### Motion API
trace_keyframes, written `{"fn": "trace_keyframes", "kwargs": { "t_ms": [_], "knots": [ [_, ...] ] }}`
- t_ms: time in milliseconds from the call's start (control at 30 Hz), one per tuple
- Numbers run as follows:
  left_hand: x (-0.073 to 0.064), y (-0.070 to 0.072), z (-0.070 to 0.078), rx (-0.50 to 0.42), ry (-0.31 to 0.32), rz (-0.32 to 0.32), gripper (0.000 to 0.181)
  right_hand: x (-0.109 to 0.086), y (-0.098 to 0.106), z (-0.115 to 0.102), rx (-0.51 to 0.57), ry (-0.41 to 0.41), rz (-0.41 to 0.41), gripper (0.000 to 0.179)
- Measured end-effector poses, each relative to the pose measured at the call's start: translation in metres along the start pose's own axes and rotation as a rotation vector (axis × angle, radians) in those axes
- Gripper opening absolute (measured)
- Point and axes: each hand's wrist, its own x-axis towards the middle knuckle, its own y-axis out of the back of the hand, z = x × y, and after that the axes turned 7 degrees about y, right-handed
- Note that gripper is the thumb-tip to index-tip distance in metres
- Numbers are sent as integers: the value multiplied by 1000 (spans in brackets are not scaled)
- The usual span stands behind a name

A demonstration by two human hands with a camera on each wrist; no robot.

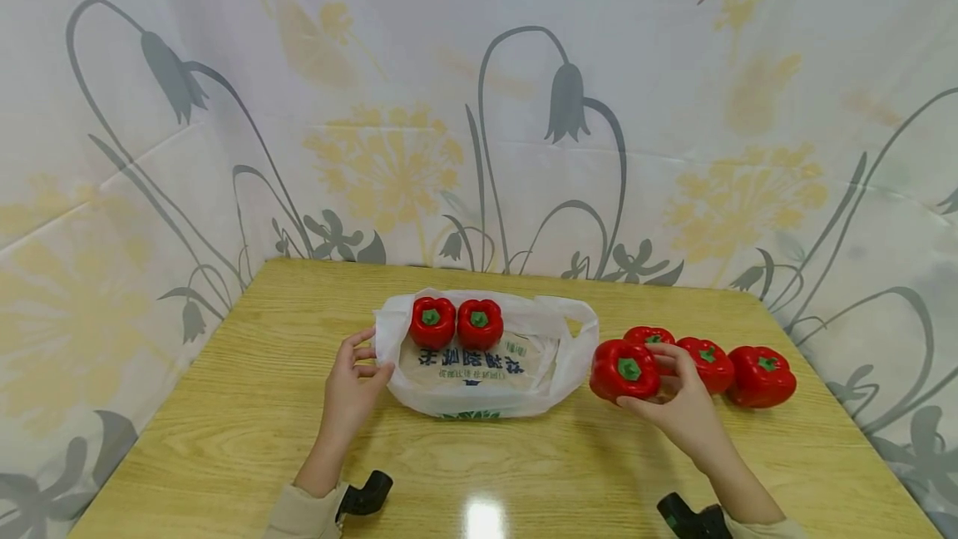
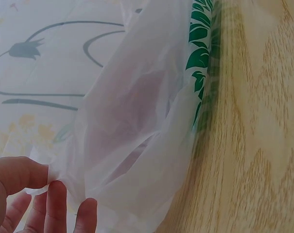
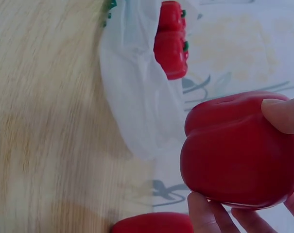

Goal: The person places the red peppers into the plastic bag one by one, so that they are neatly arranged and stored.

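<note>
A white plastic bag (image 1: 479, 400) lies on the table with its mouth spread, and two red bell peppers (image 1: 432, 324) sit side by side inside it. At the bag's left edge my left hand (image 1: 355, 381) pinches the thin plastic (image 2: 64, 170) between thumb and fingers. My right hand (image 1: 677, 393) grips another red bell pepper (image 1: 615, 370), green stem toward the head camera, to the right of the bag. In the right wrist view, thumb and fingertips wrap this bell pepper (image 3: 239, 153) from opposite sides, off the table and apart from the bag.
Behind and right of my right hand stand three more red bell peppers (image 1: 762, 378), one partly hidden by the held one. The wooden table (image 1: 247, 406) ends at a flower-patterned cloth (image 1: 419, 148) hanging behind and at the sides.
</note>
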Motion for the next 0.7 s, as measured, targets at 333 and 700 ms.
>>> {"fn": "trace_keyframes", "kwargs": {
  "t_ms": [333, 700],
  "knots": [
    [0, -1, 1, 1, 9, 12, 53, 5, -8, -11, 24, 36, -5, 77],
    [0, -1, 1, 12, 8, 12, 53, 13, -16, -16, 57, 33, -21, 77]
  ]
}}
